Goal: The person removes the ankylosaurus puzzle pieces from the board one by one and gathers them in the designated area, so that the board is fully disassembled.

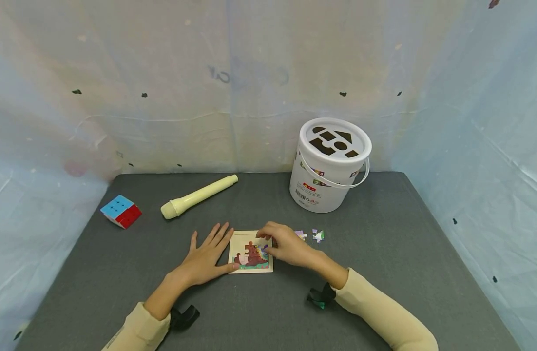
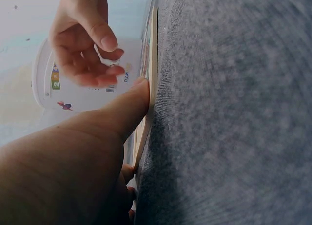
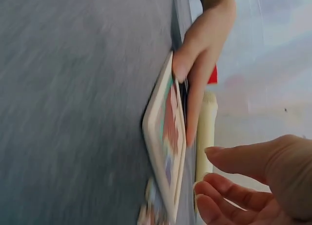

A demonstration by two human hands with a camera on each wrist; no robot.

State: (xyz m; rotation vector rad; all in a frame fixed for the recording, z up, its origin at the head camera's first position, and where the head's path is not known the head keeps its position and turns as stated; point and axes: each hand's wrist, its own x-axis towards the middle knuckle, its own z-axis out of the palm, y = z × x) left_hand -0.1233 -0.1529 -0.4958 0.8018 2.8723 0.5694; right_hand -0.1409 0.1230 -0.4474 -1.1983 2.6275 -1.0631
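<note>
A square wooden jigsaw tray [image 1: 239,241] lies flat in front of me, with a partly filled picture of a brown dinosaur [image 1: 256,258]. My left hand [image 1: 204,261] lies spread at its left side, the thumb resting on the lower left corner; the left wrist view shows that thumb over the rim [image 2: 154,64]. Above the tray's right part hovers my right hand [image 1: 290,246], fingers loosely bent. Thumb and fingertips stand apart in the right wrist view [image 3: 263,176], and I see nothing between them. Two loose puzzle pieces [image 1: 318,236] lie just right of that hand, one partly hidden.
Behind, to the right, stands a white lidded bucket [image 1: 323,170] with shape cut-outs and a handle. A pale yellow microphone-shaped stick [image 1: 200,196] lies at the back left. Farther left sits a blue and red puzzle cube [image 1: 121,211]. Plastic sheeting [image 1: 176,131] borders the grey table [image 1: 268,312].
</note>
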